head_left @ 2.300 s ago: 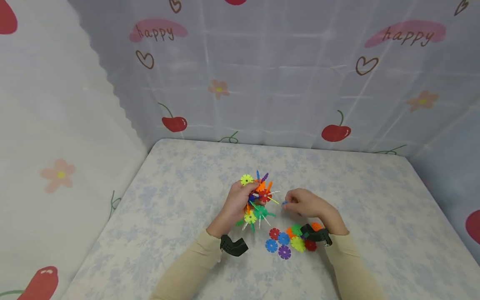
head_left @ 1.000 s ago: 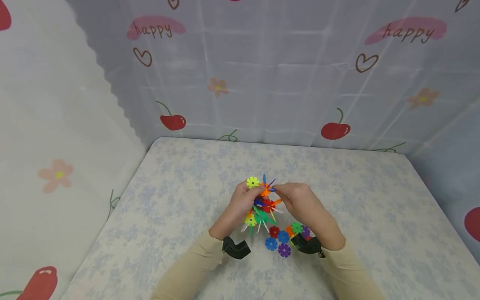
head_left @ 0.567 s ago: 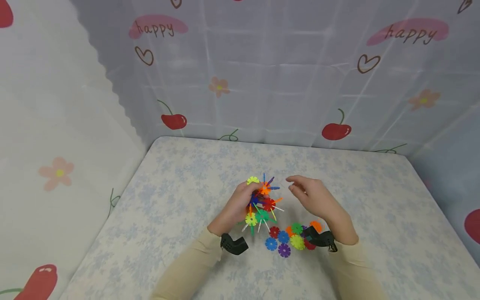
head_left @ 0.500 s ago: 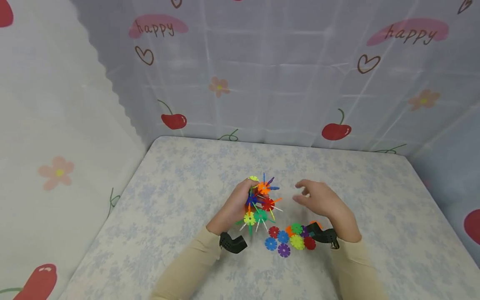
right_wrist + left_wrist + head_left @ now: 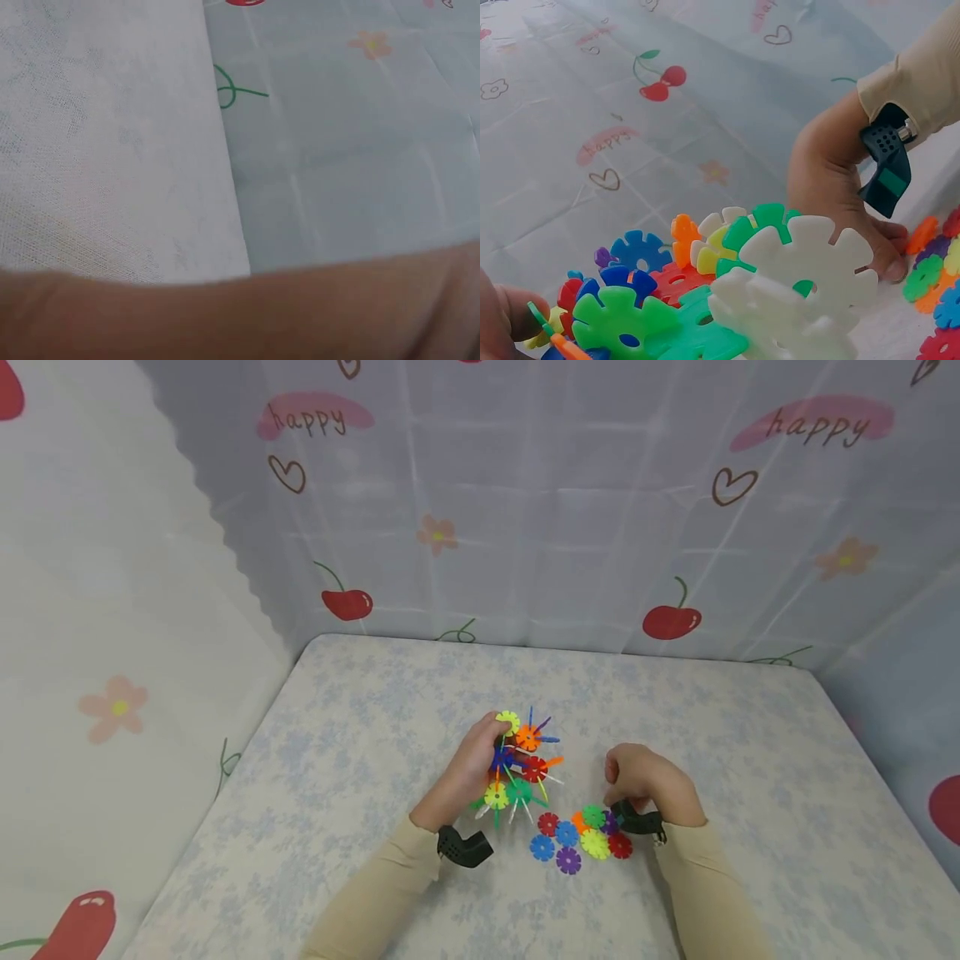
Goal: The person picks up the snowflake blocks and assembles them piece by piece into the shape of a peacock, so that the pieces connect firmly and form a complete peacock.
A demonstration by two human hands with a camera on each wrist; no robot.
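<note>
My left hand [image 5: 476, 760] grips a spiky cluster of joined plastic snowflake discs [image 5: 517, 792] in several colours, held over the table. White, green, red and blue discs of that cluster [image 5: 802, 277] fill the front of the left wrist view. At the right, my right hand [image 5: 645, 777] is lowered beside the loose discs, its fingers bent downward. Its fingertips come close to an orange disc [image 5: 922, 234] in the left wrist view; whether they pinch it cannot be made out. Only a blurred strip of the right hand [image 5: 225, 319] shows in the right wrist view.
Several loose snowflake discs lie flat between the forearms, among them a purple one [image 5: 568, 861], a yellow one [image 5: 596, 844] and a red one [image 5: 548, 824]. The pale patterned table [image 5: 390, 693] meets a printed curtain [image 5: 525, 527] at its back edge.
The right hand brought a blue disc to the cluster's orange disc, came away without it, then dropped down toward the loose discs. The left hand kept its hold, turning the cluster slightly.
</note>
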